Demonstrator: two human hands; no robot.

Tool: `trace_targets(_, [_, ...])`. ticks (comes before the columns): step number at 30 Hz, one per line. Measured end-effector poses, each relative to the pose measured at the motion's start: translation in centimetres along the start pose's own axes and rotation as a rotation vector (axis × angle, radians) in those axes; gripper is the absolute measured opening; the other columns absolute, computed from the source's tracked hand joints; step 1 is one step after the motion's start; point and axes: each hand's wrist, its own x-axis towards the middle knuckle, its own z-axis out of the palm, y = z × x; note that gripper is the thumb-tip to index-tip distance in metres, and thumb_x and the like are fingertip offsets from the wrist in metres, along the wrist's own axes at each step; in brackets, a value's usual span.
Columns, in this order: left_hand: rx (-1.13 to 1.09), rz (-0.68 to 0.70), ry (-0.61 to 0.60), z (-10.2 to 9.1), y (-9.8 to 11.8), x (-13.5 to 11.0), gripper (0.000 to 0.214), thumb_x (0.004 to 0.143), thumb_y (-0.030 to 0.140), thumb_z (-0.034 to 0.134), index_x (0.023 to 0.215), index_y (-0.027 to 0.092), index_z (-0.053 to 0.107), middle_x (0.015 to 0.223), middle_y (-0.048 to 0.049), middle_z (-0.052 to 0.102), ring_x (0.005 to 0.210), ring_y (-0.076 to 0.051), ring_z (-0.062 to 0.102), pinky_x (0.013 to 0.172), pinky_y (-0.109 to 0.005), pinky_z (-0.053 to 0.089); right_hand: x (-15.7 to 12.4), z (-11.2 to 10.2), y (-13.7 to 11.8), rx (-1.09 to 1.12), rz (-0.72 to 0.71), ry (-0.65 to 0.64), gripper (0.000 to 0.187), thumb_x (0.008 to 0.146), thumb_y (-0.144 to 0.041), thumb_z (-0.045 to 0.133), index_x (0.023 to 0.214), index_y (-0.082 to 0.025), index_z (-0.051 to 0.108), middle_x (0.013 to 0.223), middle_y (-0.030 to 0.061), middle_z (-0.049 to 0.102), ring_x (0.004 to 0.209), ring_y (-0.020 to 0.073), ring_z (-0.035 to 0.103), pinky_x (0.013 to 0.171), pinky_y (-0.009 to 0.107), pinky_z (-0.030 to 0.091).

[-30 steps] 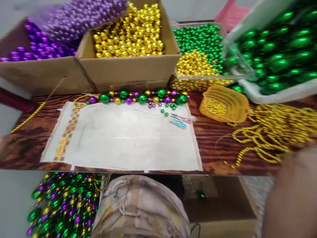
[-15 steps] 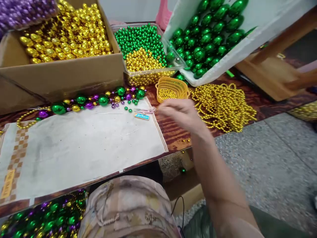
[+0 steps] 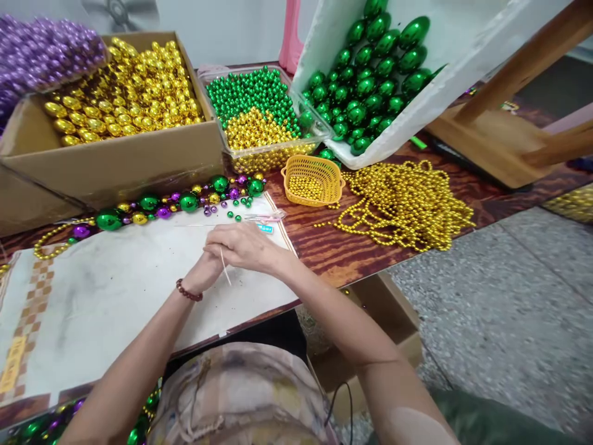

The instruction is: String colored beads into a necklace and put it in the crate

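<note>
Over the white cloth (image 3: pixel 134 296), my two hands are pressed together. My right hand (image 3: pixel 250 246) lies on top, its fingers bent and closed over my left hand (image 3: pixel 210 267), which wears a dark bead bracelet. A short white string (image 3: pixel 225 267) sticks out between them, its end pointing down toward me; the fingertips and the rest of the string are hidden. Just beyond my right hand lie small pink-handled scissors (image 3: pixel 269 216) and a partly covered blue label (image 3: pixel 265 228). A thin needle (image 3: pixel 192 225) rests on the cloth, near several loose green beads (image 3: pixel 234 216).
A strand of large green, purple and gold beads (image 3: pixel 188 201) borders the cloth's far edge. Behind it stand a cardboard box (image 3: pixel 120 154) and a clear bead tub (image 3: pixel 273 148). A yellow basket (image 3: pixel 331 185), gold bead chains (image 3: pixel 407 204) and a white foam box (image 3: pixel 393 139) are right.
My right hand has moved left from beside the yellow basket onto the cloth. My left hand has come into view and meets it, with a white string now showing between them.
</note>
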Motion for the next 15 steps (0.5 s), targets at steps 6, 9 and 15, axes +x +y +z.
trace_targets(6, [-0.349,-0.284,-0.119,0.9,0.2,-1.5,0.04,0.083,0.052,0.069,0.078,0.013,0.062,0.062,0.0012,0.054,0.056,-0.008,0.049,0.058,-0.023,0.041,-3.0,-2.6,5.8,-0.034,0.342,0.175,0.037,0.106,-0.031,0.034,0.118,-0.019,0.067,0.107,0.0064,0.07,0.087,0.0165,0.066,0.074,0.027,0.047])
trace_targets(9, [-0.406,-0.336,0.003,0.7,0.1,-2.3,0.043,0.079,0.055,0.073,0.081,0.013,0.064,0.064,-0.0006,0.058,0.058,-0.009,0.052,0.058,-0.021,0.041,-3.7,-3.4,8.8,-0.429,0.57,-0.022,0.029,0.102,-0.025,0.043,0.113,-0.018,0.069,0.111,0.0103,0.071,0.1,0.0239,0.065,0.081,0.032,0.046])
trace_targets(15, [-0.306,-0.347,0.194,-0.5,-0.6,-3.1,0.05,0.078,0.06,0.07,0.097,0.014,0.067,0.072,-0.005,0.066,0.061,-0.013,0.055,0.057,-0.022,0.043,-3.1,-1.8,10.9,-0.556,0.53,-0.172,0.027,0.096,-0.019,0.051,0.117,-0.015,0.068,0.121,0.0174,0.066,0.118,0.033,0.055,0.097,0.044,0.039])
